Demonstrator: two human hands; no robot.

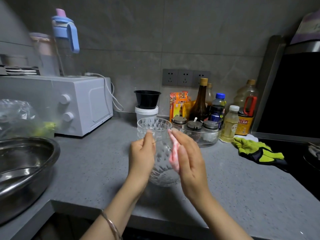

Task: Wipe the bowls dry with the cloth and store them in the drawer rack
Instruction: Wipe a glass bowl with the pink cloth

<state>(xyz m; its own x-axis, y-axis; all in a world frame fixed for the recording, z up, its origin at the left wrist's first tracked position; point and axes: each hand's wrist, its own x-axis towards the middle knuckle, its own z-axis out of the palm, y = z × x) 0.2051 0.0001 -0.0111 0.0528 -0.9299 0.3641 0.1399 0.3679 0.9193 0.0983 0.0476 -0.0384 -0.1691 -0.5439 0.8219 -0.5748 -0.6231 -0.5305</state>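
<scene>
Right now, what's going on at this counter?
A person is drying a clear glass bowl over the grey counter. The left hand holds the bowl by its rim, with the bowl tipped on its side. The right hand presses a pink cloth flat against the bowl's wall. A steel basin sits at the left. No drawer rack is in view, so nothing is stored yet.

Dim, flat indoor light, soft shadow beneath the hands (166, 158) on the tabletop (97, 170), wide-angle bending at the edges, left side smeared, faint glare on the steel basin (26, 163)
</scene>
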